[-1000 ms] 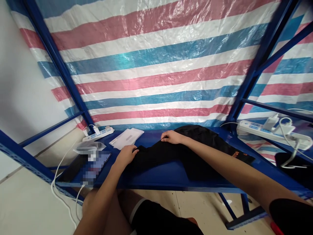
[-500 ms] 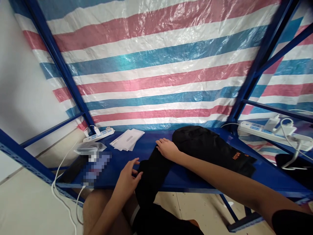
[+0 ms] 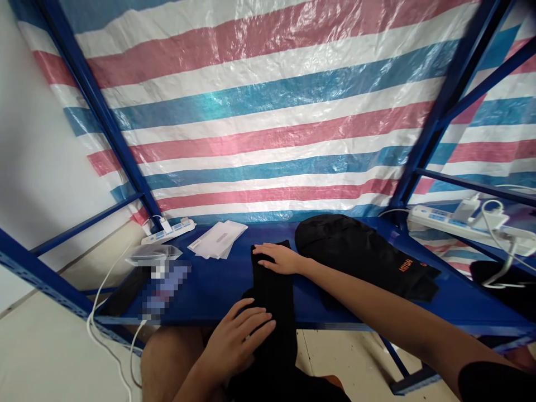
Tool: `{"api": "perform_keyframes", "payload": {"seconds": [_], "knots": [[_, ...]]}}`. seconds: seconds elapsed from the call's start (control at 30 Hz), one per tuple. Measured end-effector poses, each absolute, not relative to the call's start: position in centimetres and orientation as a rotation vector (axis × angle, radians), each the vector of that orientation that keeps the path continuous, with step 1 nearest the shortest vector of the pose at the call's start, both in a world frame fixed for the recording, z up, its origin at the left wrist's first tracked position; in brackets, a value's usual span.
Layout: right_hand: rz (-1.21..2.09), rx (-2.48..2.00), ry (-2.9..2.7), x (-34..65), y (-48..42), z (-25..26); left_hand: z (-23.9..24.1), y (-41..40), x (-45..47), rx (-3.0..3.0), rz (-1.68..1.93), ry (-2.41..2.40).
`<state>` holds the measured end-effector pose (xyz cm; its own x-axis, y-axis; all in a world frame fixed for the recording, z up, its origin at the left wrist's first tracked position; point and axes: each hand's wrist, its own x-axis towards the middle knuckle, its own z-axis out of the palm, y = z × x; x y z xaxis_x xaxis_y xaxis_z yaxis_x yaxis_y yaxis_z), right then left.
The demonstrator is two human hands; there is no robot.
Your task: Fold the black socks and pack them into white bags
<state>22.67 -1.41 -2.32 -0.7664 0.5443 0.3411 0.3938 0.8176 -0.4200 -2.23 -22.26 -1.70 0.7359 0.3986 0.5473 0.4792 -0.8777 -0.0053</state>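
Observation:
A long piece of black cloth (image 3: 274, 296) lies over the front edge of the blue table and hangs down toward my lap, where it merges with other black fabric. My right hand (image 3: 281, 258) rests flat on its far end, fingers stretched to the left. Nearer to me, my left hand (image 3: 240, 338) has its fingers spread over the left side of the cloth, and whether all of them touch it I cannot tell. To the right, partly behind my right forearm, a black bag (image 3: 339, 240) with orange lettering lies on the table.
White envelopes (image 3: 218, 239) lie at the back of the blue table (image 3: 209, 290). On the left are a clear plastic packet (image 3: 153, 254), a blurred-out phone-like item (image 3: 165, 290) with a cable, and a power strip (image 3: 170, 230). Another power strip (image 3: 473, 223) hangs on the right frame.
The cloth's far part now lies straighter and flatter. My right hand has shifted slightly left and down, and my left hand has moved right and nearer to me, over the cloth.

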Motion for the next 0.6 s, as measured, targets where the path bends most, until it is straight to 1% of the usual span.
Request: {"api": "perform_keyframes", "payload": {"seconds": [0.07, 0.13, 0.2, 0.27, 0.33, 0.4, 0.5, 0.6], "knots": [[0.571, -0.646, -2.526, 22.6, -1.3, -2.5, 0.6, -21.1, -0.6, -2.942, -1.061, -0.942], [0.747, -0.571, -2.408, 22.6, -0.9, -2.7, 3.0, -19.0, 0.7, -2.964, -1.216, -1.349], [0.910, -0.551, -2.168, 22.7, -0.3, -2.8, 4.7, -16.0, 1.5, -2.885, -1.250, -1.676], [0.969, -0.642, -1.872, 23.1, 0.4, -2.7, 5.2, -12.3, 1.9, -2.803, -1.250, -1.824], [0.943, -0.799, -1.644, 23.9, 1.0, -2.6, 4.5, -8.8, 2.2, -2.793, -1.182, -1.859], [0.912, -0.973, -1.576, 24.8, 1.4, -2.4, 3.2, -6.2, 2.7, -2.801, -0.999, -1.879], [0.895, -1.130, -1.802, 26.4, 1.7, -2.2, 1.5, -4.4, 3.7, -2.683, -0.678, -2.012], [0.756, -1.131, -2.118, 27.3, 1.7, -1.8, 1.0, -4.3, 3.9, -2.497, -0.501, -2.180]]}}
